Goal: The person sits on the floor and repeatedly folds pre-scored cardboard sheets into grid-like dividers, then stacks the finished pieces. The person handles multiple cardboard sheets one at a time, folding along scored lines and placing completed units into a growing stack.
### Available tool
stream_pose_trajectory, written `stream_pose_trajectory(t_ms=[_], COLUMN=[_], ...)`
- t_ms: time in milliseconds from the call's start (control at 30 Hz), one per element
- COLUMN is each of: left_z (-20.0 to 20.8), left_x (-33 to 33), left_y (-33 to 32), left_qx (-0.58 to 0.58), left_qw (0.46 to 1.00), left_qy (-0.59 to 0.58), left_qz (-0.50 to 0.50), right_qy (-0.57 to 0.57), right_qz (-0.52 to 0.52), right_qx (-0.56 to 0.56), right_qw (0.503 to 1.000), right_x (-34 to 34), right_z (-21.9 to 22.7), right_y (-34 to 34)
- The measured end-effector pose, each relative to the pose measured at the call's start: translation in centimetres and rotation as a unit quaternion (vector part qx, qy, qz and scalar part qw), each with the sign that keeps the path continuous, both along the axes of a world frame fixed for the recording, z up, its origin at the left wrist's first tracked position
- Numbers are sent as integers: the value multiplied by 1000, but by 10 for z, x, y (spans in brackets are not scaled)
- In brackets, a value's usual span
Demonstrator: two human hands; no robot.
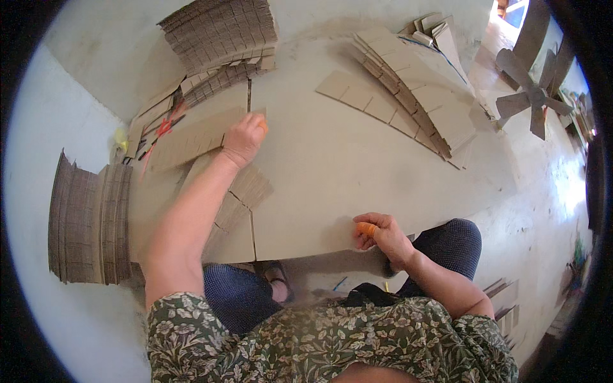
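Note:
My left hand (246,136) reaches over the table, its fingers closed at the right end of a slotted cardboard strip (195,138). Orange covering shows on a finger of that hand, and its fingertips are partly hidden. Under and beside my left forearm lie more slotted cardboard pieces (249,185). Near the table's front edge is my right hand (383,239), its fingers curled in and an orange band around one of them. Nothing shows in the right hand.
A tall stack of slotted cardboard (220,32) stands at the back left, another stack (89,223) at the left edge. Fanned cardboard sheets (408,89) lie at the back right. Red and black strips (165,126) lie at the left. A fan (535,96) stands beyond the table's right.

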State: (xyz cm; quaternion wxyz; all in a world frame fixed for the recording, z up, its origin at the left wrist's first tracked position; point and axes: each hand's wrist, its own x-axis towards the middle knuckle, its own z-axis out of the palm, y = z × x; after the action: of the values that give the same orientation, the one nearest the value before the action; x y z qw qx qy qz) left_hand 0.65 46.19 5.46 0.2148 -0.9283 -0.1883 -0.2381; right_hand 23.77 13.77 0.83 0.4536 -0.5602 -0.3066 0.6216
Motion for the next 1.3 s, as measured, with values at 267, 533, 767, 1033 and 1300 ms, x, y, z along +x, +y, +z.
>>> stream_pose_trajectory(t_ms=[267, 533, 767, 1033, 1300], left_z=[2, 46, 8, -10, -28], left_x=[-19, 27, 60, -47, -158], left_y=[80, -20, -232, -237, -203], left_qx=[-488, 4, -170, -178, -190], left_qw=[678, 985, 930, 979, 864], left_qy=[-494, -169, -60, -73, -1], left_qz=[240, -25, -321, 72, 465], right_qy=[-44, 30, 304, 14, -97], right_qz=[42, -7, -97, -238, -189], right_qx=[4, 42, 113, 154, 202], right_qw=[998, 999, 941, 959, 956], right_x=[3, 7, 16, 29, 33], right_z=[-7, 15, 1, 22, 31], right_y=[1, -2, -1, -22, -35])
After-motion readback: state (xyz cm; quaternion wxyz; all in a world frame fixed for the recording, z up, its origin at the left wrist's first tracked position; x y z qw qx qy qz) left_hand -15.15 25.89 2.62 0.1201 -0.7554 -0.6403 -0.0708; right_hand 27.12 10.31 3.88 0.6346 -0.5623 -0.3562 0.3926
